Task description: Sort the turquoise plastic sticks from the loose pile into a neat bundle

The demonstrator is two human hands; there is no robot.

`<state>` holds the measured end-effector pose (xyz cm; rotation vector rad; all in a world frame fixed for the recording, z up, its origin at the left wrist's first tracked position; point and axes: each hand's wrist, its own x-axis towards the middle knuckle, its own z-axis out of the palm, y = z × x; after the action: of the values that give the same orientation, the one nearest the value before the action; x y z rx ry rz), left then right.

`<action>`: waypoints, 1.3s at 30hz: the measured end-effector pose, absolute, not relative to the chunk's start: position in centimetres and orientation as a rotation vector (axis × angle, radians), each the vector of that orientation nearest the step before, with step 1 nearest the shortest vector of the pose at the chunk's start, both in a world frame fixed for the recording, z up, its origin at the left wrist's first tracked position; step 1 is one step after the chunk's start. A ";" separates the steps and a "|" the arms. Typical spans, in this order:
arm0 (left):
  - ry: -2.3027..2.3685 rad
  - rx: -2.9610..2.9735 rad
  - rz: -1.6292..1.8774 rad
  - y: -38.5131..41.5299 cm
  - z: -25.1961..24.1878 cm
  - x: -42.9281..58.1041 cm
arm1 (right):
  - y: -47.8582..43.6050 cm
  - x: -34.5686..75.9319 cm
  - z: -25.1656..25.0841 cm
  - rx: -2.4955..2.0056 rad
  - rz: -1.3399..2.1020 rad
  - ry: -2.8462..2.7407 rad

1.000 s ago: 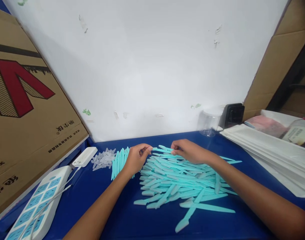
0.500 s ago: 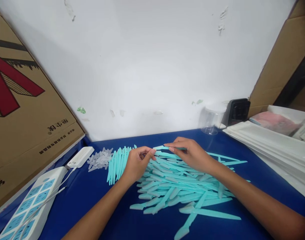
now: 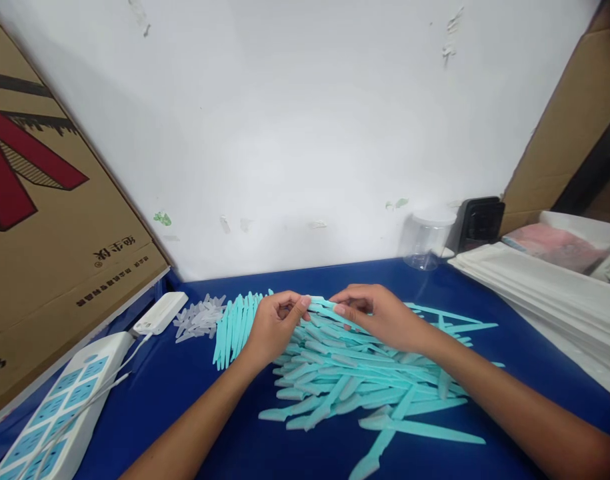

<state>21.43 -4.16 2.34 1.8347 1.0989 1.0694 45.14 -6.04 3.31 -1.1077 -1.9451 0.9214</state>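
Note:
A loose heap of turquoise plastic sticks (image 3: 365, 373) lies on the blue table (image 3: 235, 440). A tidy row of the same sticks (image 3: 232, 320) sits just left of the heap. My left hand (image 3: 272, 327) and my right hand (image 3: 379, 315) meet above the far edge of the heap. Both pinch one turquoise stick (image 3: 322, 307) between fingertips, the left at its left end, the right further along. A small pile of clear plastic caps (image 3: 199, 317) lies left of the row.
A white power strip (image 3: 49, 413) and a white adapter (image 3: 161, 313) lie at the left beside a leaning cardboard box (image 3: 49, 220). A clear jar (image 3: 425, 240) and a black device (image 3: 479, 220) stand at the back. White sheets (image 3: 549, 293) are stacked at the right.
My hands have drawn closer together, and the right hand has come down and towards the left hand with the stick. The camera tilted slightly.

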 end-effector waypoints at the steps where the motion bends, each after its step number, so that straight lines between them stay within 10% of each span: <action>1: 1.096 1.836 1.075 -4.2 2.4 21.4 | -6.0 45.2 3.3 -1.127 1.001 -1.931; 39: 1.210 2.077 1.122 -2.8 3.0 19.0 | -5.7 46.7 4.2 -1.087 1.207 -1.988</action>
<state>18.99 -2.77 3.05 2.0769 1.2097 1.1218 46.74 -5.66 4.17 -1.0868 -1.9884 1.2071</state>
